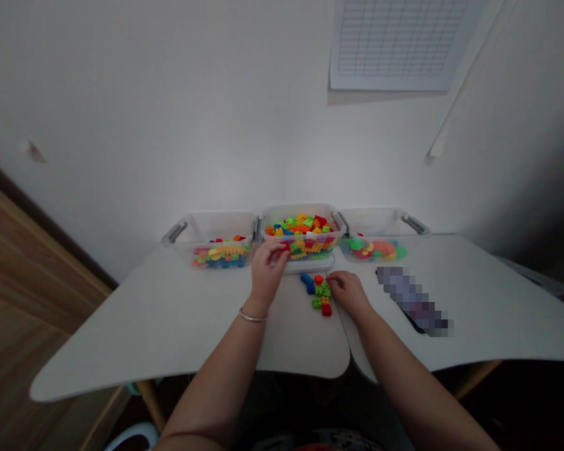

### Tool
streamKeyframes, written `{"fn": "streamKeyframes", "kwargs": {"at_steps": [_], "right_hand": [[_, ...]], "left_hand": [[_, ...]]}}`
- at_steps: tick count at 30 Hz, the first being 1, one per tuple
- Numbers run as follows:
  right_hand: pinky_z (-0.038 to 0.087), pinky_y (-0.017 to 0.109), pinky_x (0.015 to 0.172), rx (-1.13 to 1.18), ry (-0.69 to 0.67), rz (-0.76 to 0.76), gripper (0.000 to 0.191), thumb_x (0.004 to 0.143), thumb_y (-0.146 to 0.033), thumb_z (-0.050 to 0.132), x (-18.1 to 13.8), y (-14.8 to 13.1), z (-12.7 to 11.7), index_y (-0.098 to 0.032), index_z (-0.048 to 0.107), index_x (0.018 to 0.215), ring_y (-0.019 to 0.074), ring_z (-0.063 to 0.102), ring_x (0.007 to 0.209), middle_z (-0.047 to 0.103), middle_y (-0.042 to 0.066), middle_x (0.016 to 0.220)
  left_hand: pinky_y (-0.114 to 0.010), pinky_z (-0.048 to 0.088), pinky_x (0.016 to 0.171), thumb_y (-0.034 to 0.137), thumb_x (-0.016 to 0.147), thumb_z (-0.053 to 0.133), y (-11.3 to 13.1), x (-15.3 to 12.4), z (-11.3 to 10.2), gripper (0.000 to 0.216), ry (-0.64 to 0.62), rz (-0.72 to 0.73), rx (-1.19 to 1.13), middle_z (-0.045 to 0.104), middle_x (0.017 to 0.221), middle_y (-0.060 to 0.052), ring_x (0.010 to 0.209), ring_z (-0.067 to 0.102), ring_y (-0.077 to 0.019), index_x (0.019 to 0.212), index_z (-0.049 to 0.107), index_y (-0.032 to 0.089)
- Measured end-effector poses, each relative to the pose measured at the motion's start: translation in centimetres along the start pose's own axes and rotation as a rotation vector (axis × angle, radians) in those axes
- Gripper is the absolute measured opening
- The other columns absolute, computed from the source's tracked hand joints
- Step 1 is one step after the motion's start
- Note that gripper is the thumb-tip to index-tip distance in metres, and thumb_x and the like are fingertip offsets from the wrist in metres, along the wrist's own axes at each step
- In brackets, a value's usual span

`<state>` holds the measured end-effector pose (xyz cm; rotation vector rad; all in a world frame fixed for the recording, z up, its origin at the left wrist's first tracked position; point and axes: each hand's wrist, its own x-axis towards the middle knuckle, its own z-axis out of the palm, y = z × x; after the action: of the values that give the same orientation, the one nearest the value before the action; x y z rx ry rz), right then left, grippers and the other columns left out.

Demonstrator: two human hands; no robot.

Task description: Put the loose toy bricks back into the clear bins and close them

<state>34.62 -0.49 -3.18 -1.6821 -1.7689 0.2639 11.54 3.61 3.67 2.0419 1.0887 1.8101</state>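
Note:
Three clear plastic bins stand in a row at the table's far edge. My left hand (267, 270) is raised in front of the middle bin (301, 212), fingers curled around a small red brick (286, 247) at its front wall. My right hand (349, 292) rests on the table with fingertips touching a small build of bricks (318, 292), made of blue, green, orange and red pieces. The middle bin is filled with mixed coloured bricks.
The left bin (207, 223) holds yellow, red and blue pieces. The right bin (380, 219) holds green and orange round pieces. A blurred dark flat object (413, 300) lies right of my right hand. The white table (169, 326) has a seam in the middle. A wall rises behind.

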Motion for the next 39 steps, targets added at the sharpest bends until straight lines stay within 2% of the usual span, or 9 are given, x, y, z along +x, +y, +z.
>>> {"fn": "streamKeyframes", "kwargs": {"at_steps": [7,11,13,18,22,28,31,35,39], "right_hand": [[0.042,0.036,0.096,0.008,-0.02,-0.001,0.026,0.083,-0.024,0.05,0.1,0.3,0.0,-0.019,0.074,0.091,0.0227,0.063,0.101,0.074,0.007,0.101],[0.042,0.037,0.096,0.017,-0.013,-0.011,0.026,0.083,-0.024,0.05,0.1,0.3,0.0,-0.019,0.074,0.092,0.023,0.063,0.102,0.074,0.007,0.102],[0.042,0.037,0.096,0.022,-0.016,-0.013,0.026,0.083,-0.023,0.05,0.2,0.4,0.0,-0.019,0.074,0.092,0.0226,0.064,0.101,0.074,0.007,0.101],[0.043,0.036,0.096,0.03,-0.024,-0.017,0.026,0.083,-0.024,0.05,0.3,0.6,0.2,-0.019,0.074,0.091,0.0224,0.064,0.1,0.074,0.007,0.1],[0.043,0.036,0.096,0.017,-0.01,-0.008,0.026,0.084,-0.025,0.05,0.3,0.6,0.2,-0.019,0.074,0.091,0.0227,0.064,0.1,0.074,0.007,0.1],[0.043,0.036,0.095,0.027,-0.01,-0.007,0.026,0.083,-0.024,0.05,0.2,0.6,0.2,-0.019,0.074,0.09,0.0225,0.064,0.099,0.074,0.007,0.099],[0.043,0.036,0.095,0.033,-0.012,-0.012,0.026,0.083,-0.025,0.05,0.3,0.7,0.3,-0.019,0.074,0.091,0.0226,0.064,0.099,0.074,0.007,0.099],[0.043,0.036,0.094,0.031,-0.006,-0.021,0.027,0.083,-0.025,0.05,0.3,0.6,0.2,-0.019,0.075,0.09,0.0229,0.064,0.098,0.074,0.008,0.098],[0.044,0.034,0.093,0.029,-0.012,-0.045,0.027,0.084,-0.025,0.05,0.2,0.6,0.2,-0.019,0.075,0.091,0.0221,0.065,0.095,0.075,0.008,0.097]], "left_hand": [[-0.034,0.05,0.093,0.026,0.088,0.058,-0.8,5.8,0.2,0.012,0.074,-0.122,0.155,0.071,0.106,-0.007,0.103,0.064,-0.0185,0.095,0.065,0.019],[-0.035,0.046,0.097,0.028,0.086,0.06,-1.0,9.4,0.7,0.015,-0.107,-0.138,0.416,0.073,0.103,-0.006,0.104,0.063,-0.0211,0.095,0.071,0.021],[-0.037,0.047,0.092,0.031,0.084,0.061,-1.2,10.6,1.1,0.018,-0.227,-0.223,0.57,0.074,0.1,-0.006,0.101,0.064,-0.0239,0.096,0.073,0.023],[-0.038,0.048,0.086,0.035,0.081,0.062,-1.1,11.7,1.6,0.022,-0.441,-0.288,0.785,0.075,0.098,-0.007,0.101,0.064,-0.0277,0.097,0.075,0.027],[-0.041,0.047,0.091,0.034,0.083,0.059,-1.2,11.5,1.6,0.035,-0.429,-0.222,0.797,0.073,0.111,-0.009,0.105,0.064,-0.0293,0.116,0.069,0.025],[-0.037,0.045,0.097,0.026,0.09,0.049,-1.8,10.1,0.9,0.041,-0.243,-0.205,0.538,0.067,0.127,-0.008,0.11,0.063,-0.023,0.13,0.059,0.021],[-0.043,0.038,0.107,0.021,0.088,0.051,-0.7,8.5,0.3,0.042,-0.202,-0.021,0.532,0.062,0.133,-0.009,0.122,0.055,-0.025,0.129,0.06,0.019],[-0.049,0.035,0.11,0.019,0.089,0.054,1.8,5.0,-0.2,0.033,-0.378,0.308,0.526,0.062,0.133,-0.005,0.128,0.047,-0.0267,0.118,0.067,0.025],[-0.045,0.044,0.104,0.013,0.089,0.053,2.4,0.9,0.5,0.031,-0.694,0.447,0.463,0.066,0.127,-0.006,0.119,0.056,-0.0239,0.112,0.069,0.025]]}}
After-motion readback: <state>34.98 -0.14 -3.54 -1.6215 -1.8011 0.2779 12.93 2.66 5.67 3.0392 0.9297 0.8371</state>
